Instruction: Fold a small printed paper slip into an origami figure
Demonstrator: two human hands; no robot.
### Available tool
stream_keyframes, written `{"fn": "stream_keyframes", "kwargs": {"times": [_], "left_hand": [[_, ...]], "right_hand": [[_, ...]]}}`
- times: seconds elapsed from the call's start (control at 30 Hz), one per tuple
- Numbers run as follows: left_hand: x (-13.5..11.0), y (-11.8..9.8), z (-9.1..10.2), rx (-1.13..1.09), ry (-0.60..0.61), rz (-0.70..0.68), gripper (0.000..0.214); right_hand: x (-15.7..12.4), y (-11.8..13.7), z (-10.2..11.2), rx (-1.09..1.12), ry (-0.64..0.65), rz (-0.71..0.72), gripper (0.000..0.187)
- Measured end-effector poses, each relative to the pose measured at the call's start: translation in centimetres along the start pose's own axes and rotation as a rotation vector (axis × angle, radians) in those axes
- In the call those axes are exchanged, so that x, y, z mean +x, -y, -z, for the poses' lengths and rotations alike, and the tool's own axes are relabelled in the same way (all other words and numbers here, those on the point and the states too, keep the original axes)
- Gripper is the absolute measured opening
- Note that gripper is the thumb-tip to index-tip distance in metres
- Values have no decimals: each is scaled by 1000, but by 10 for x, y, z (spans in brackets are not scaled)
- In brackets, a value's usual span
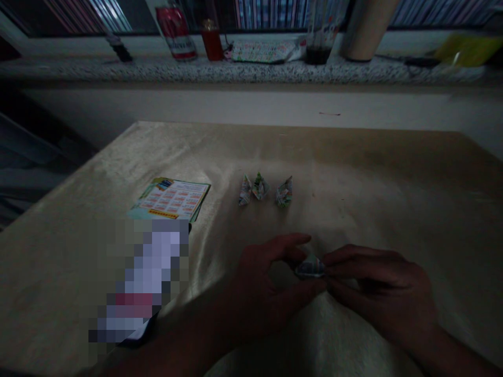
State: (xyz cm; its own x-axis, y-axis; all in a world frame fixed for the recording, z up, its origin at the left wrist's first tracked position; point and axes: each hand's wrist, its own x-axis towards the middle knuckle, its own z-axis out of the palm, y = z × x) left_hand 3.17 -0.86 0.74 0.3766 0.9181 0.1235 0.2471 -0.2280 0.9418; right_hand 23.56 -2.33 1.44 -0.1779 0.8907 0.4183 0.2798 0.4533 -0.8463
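Folded paper (310,268) sits between my hands over the near part of the surface (393,183); I cannot tell whether it rests there. My right hand (387,288) pinches its right end, while my left hand (259,283) grips it with the thumb along the near edge and a finger behind. To work it well, I'd keep the right pinch steady, press lightly with the left fingertips and line up the edges before creasing; so small a piece could crumple or tear if I pull hard. The light is dim, so feeling for the layers should help.

Beyond lie three folded paper pieces (283,192), covered in print too fine to read. The card (173,199) bears calendar-like grids, its words illegible. White lettering marks the red can (176,32), but I can't make out the brand.
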Motion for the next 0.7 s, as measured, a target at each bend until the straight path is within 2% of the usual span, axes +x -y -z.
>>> {"fn": "stream_keyframes", "kwargs": {"times": [0.13,0.33,0.47,0.6,0.7], "left_hand": [[2,-4,-1,25,51,16,19],[3,1,-3,-91,45,32,11],[6,1,-4,-208,-11,109,10],[8,0,-6,-363,-89,225,9],[9,0,-6,-434,-87,248,8]], "right_hand": [[1,2,-1,-83,-2,39,19],[-4,-1,-1,-135,-32,13,19],[-8,-6,-4,-175,-102,-68,18],[-7,-7,-8,-111,-41,-109,21],[-5,-5,-10,-113,-31,-122,20]]}}
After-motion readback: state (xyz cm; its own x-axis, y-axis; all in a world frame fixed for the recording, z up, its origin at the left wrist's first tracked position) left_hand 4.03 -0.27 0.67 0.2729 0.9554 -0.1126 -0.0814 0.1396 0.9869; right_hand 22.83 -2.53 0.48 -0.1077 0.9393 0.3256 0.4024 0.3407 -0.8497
